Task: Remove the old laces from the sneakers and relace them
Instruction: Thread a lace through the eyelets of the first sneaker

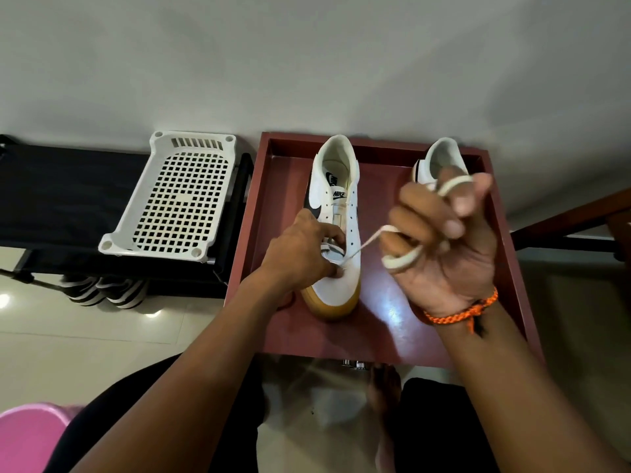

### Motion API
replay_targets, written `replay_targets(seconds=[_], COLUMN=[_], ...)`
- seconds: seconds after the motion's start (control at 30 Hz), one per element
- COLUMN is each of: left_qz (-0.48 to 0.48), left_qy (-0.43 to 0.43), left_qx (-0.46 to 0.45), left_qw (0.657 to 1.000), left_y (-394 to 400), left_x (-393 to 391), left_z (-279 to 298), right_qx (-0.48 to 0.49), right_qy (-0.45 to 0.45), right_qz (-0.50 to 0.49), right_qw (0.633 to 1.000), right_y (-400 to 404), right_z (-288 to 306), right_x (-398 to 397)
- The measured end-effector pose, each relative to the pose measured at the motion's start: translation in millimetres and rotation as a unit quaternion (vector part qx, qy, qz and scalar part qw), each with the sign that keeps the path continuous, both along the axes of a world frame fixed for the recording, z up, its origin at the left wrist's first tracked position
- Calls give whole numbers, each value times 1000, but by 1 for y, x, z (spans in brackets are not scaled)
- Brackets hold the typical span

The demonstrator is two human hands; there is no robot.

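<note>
While my left hand (304, 249) curls over the toe end of the near sneaker (336, 230), fingers and thumb pinching at the lowest eyelets, my right hand (444, 240) is raised at about 3 o'clock from it, fist clenched around the white lace (370, 241), which loops over my fingers and runs taut down to the eyelets under my left thumb. That sneaker stands on a dark red tray (386, 312), toe toward me, most eyelets bare. At 1 o'clock on the tray sits the second sneaker (440, 162), partly hidden behind my right hand. An orange cord (461, 310) circles my right wrist. At 9 o'clock from the tray, a white basket (170, 196) rests on a black rack (61, 199). A pink tub (27, 435) shows at 7 o'clock.
</note>
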State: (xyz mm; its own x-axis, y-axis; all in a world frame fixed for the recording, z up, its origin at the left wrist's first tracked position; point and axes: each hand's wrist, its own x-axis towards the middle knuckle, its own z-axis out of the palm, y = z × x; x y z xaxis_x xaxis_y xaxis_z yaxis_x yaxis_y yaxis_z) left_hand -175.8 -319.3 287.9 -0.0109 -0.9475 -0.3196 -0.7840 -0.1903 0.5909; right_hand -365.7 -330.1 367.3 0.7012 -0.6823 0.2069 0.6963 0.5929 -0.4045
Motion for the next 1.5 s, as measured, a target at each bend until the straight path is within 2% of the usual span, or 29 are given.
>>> replay_targets(seconds=[0.07, 0.1, 0.13, 0.17, 0.2, 0.23, 0.27, 0.3, 0.33, 0.37, 0.43, 0.53, 0.6, 0.63, 0.67, 0.77, 0.83, 0.9, 1.0, 1.1, 1.13, 1.17, 1.2, 1.27, 1.3, 1.33, 1.4, 1.43, 1.5], left_qz=[-1, -2, -3, -3, -1, 0, 0, -1, -3, -4, -6, -6, -8, -9, -9, -9, -9, -10, -9, 0, 5, 14, 27, 48, 54, 58, 59, 57, 53], left_qy=[-5, -5, -1, 2, 4, 3, 1, -1, 0, 2, 7, 10, 9, 6, 3, 7, 10, 14, 11, 12, 15, 20, 22, 10, -3, -16, -27, -23, -23], left_qx=[-5, -6, -8, -10, -12, -12, -10, -11, -12, -13, -15, -14, -16, -18, -17, -16, -14, -18, -31, -61, -74, -81, -83, -70, -55, -38, -1, 15, 33], left_qw=[1000, 1000, 1000, 1000, 1000, 1000, 1000, 1000, 1000, 1000, 1000, 1000, 1000, 1000, 1000, 1000, 1000, 1000, 999, 998, 997, 996, 996, 996, 997, 997, 998, 998, 998], left_y=[0, 1, 2, 3, 3, 3, 3, 3, 3, 3, 3, 3, 3, 3, 2, 2, 3, 1, 0, 2, 4, 5, 6, 5, 5, 4, 4, 4, 4], left_x=[0, 0, 0, 0, 0, 0, 0, 0, -1, -1, -1, 0, 0, 1, 1, 0, -1, 0, 3, 4, 5, 6, 8, 11, 13, 14, 14, 14, 16], left_z=[0, 0, 1, 1, 1, 2, 2, 2, 3, 3, 3, 3, 2, 2, 1, -1, -1, -5, -5, 1, 3, 5, 6, 9, 11, 14, 16, 16, 14], right_qx=[22, 40, 65, 83, 79, 23, -77, -179, -247, -279, -314, -377, -374, -372, -368, -319, -233, -131, -49, 54, 81, 74, 6, -221, -274, -295, -304, -318, -348], right_qy=[-49, -38, 17, 117, 258, 431, 603, 728, 799, 830, 834, 835, 831, 821, 801, 665, 542, 426, 268, 209, 255, 346, 491, 762, 822, 839, 830, 837, 861], right_qz=[-12, -19, -42, -82, -133, -191, -220, -208, -167, -128, -104, -133, -134, -132, -128, -132, -137, -125, -95, -116, -146, -194, -247, -243, -187, -124, -38, -42, -133], right_qw=[998, 998, 997, 986, 954, 881, 763, 628, 522, 466, 443, 378, 389, 413, 455, 662, 796, 886, 957, 969, 952, 915, 835, 558, 463, 440, 466, 442, 347], right_y=[-5, -7, -10, -13, -17, -18, -17, -14, -8, -1, 9, 11, 8, 5, 2, -4, -4, -3, -1, -6, -11, -16, -21, -23, -21, -17, -8, -4, -2], right_z=[10, 9, 5, -5, -15, -26, -36, -43, -48, -51, -55, -59, -64, -66, -68, -59, -40, -22, -10, -12, -16, -24, -35, -58, -66, -71, -73, -71, -61], right_x=[-7, -9, -10, -11, -11, -9, -6, -4, 0, 4, 12, 20, 19, 17, 15, 10, 9, 5, -1, -1, -3, -8, -14, -25, -27, -25, -15, -10, -3])
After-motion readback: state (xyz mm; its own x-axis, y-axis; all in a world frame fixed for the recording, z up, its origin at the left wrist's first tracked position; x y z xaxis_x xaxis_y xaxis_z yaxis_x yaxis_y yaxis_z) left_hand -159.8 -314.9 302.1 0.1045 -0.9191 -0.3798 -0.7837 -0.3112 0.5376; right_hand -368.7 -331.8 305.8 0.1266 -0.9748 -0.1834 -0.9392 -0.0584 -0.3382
